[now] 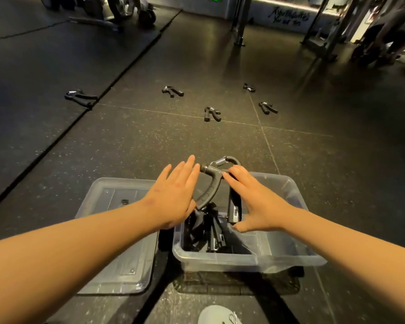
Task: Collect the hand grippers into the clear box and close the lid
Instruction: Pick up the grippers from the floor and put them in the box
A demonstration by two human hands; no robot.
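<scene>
Head view: left hand [173, 197] flat, fingers spread wide, palm against one handle of a hand gripper [216, 181]; right hand [255, 202] loosely open, fingertips on its other handle. The gripper sits over the clear box [290, 260], below the fingers, several already inside. Five grippers [212, 114] lie on the floor beyond the fingers. Lid [117, 274] off, left of box.
</scene>
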